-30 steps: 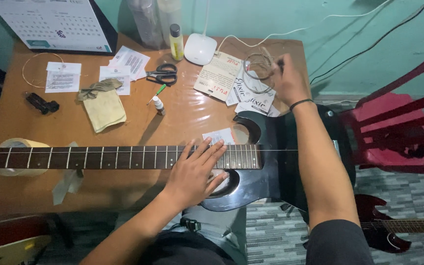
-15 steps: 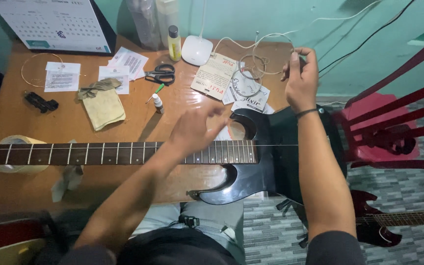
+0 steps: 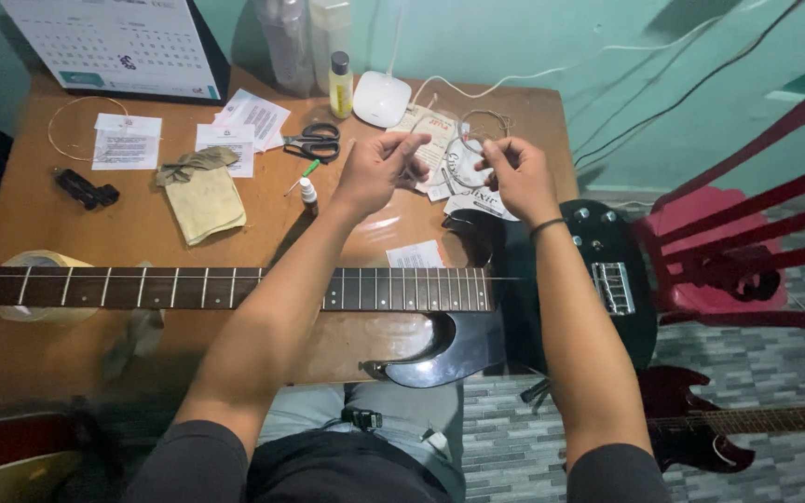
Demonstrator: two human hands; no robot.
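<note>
Coiled guitar string (image 3: 466, 149) hangs pinched between my left hand (image 3: 376, 172) and right hand (image 3: 516, 177), fingers closed on it, above the black guitar (image 3: 514, 307) on the surface (image 3: 142, 242).

A second ago the left hand (image 3: 379, 172) lay flat on the guitar neck (image 3: 235, 288); it has since lifted off and come up level with the right hand (image 3: 514, 177) above the tabletop (image 3: 142, 242). Both hands now pinch the coiled guitar string (image 3: 463, 154) between them, where earlier only the right hand held it. The black guitar body (image 3: 561, 279) has shifted slightly toward the person.
</note>
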